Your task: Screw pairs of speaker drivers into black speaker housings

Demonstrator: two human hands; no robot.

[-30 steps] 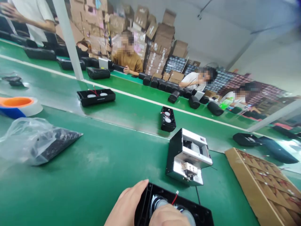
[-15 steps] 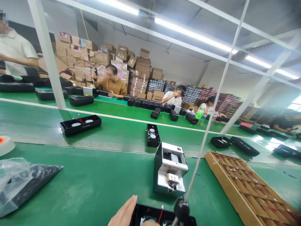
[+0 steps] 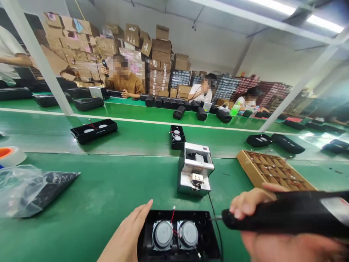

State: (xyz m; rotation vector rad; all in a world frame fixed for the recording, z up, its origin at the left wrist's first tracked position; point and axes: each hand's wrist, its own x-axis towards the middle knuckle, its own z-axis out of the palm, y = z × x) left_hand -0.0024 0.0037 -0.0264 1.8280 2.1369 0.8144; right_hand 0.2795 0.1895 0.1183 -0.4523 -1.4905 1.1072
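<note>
A black speaker housing (image 3: 177,236) with two round silver drivers and a red wire lies on the green table right in front of me. My left hand (image 3: 128,236) rests flat against its left side, fingers stretched out together. My right hand (image 3: 269,225) is wrapped round a black electric screwdriver (image 3: 286,214), held level, its bit tip pointing left at the housing's upper right corner. Just behind the housing stands a small silver screw feeder box (image 3: 195,169).
A cardboard tray (image 3: 272,169) with divided cells lies at the right. A clear plastic bag (image 3: 29,189) with dark parts and a tape roll (image 3: 11,155) sit left. Black housings (image 3: 94,130) ride the conveyor belt; people sit beyond it before stacked boxes.
My right hand has come into view holding the screwdriver, its tip brought to the housing. The view has dropped, so the whole housing with both drivers shows.
</note>
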